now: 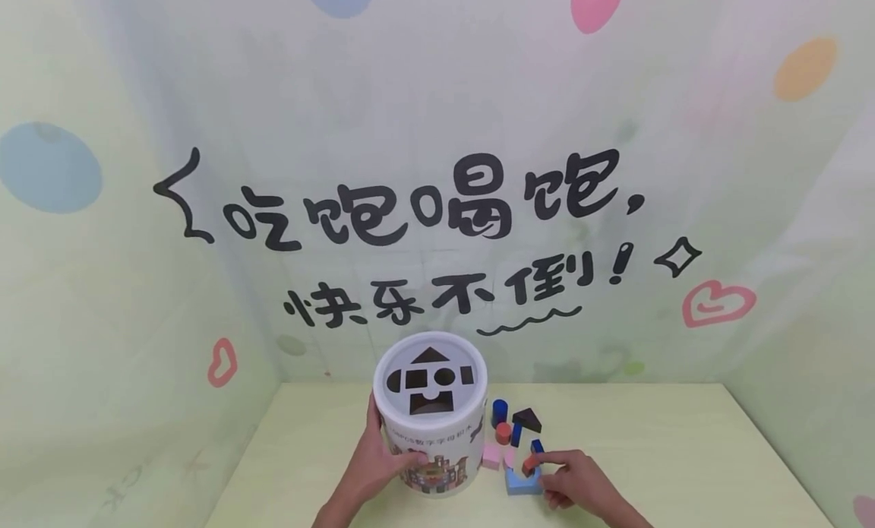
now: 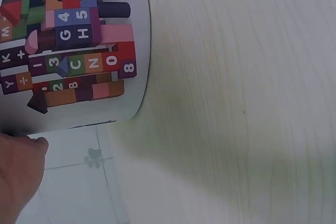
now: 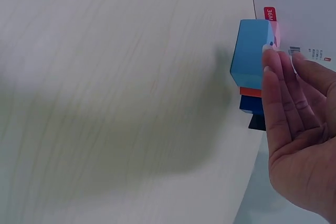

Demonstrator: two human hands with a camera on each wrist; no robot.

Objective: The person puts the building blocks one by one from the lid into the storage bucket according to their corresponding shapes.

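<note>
My left hand (image 1: pixel 379 456) grips the side of a white block bucket (image 1: pixel 472 437), thumb across its printed front. The bucket stands upright with its lid (image 1: pixel 399 403) facing up, cut with shaped holes. My right hand (image 1: pixel 577 482) is at the wooden blocks beside the bucket. Its fingers (image 3: pixel 275 95) look fairly straight and lie against the light blue block (image 3: pixel 252 51), with the thumb apart. Near the index fingertip is a small orange-red block (image 1: pixel 529 465) on or behind the light blue one; exact contact cannot be told.
Right of the bucket lie a blue cylinder (image 1: pixel 500 412), a red cylinder (image 1: pixel 503 434), a dark triangular block (image 1: pixel 528 419), a pink block (image 1: pixel 491 456) and small dark blue blocks (image 1: pixel 516 434). Beneath is a pale wood-grain table (image 1: pixel 287 452); a printed cloth (image 1: pixel 424 95) hangs behind.
</note>
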